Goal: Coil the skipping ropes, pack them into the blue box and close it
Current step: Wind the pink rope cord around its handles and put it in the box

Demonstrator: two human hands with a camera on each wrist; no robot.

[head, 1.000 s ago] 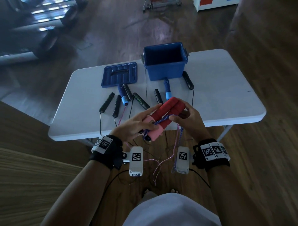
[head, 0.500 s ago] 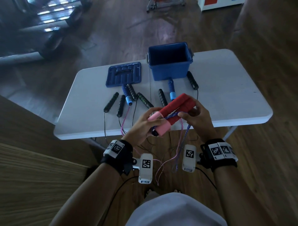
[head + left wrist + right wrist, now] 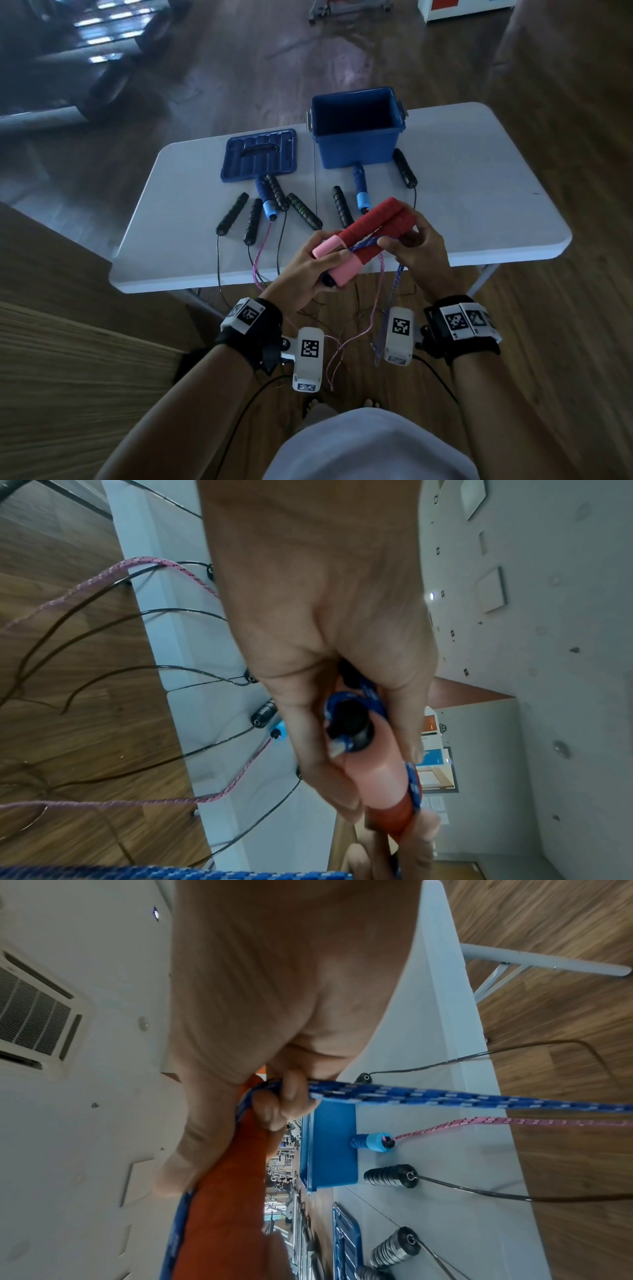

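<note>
— So, what fills the scene, starting with the biggest thing?

— Well, a white folding table [image 3: 479,192] stands on a wooden floor. On its far side sits the blue box [image 3: 358,145], open, and I cannot see anything inside it. Its blue lid [image 3: 258,156] lies flat on the table just to the left of it, handle side up.

— And the ropes?

— Several handles lie in a loose row on the table in front of the box and lid: black ribbed handles [image 3: 232,213] and two blue handles [image 3: 359,188], one of them touching the box's front wall. Thin black cords and a pink braided cord [image 3: 260,250] trail off the near edge toward the floor.

— Where is the rope being worked on?

— Held in the air above the near table edge. It has two red handles [image 3: 373,222] with pink ends, side by side, and a blue braided cord [image 3: 445,1097] runs along them.

— What are the hands doing?

— The left hand [image 3: 305,270] has its fingers curled round the pink ends. The right hand [image 3: 416,253] grips the red ends, and the right-wrist view shows its fingers [image 3: 294,1088] pinching the blue cord against the handle. The rest of that cord hangs down between the wrists.
</note>
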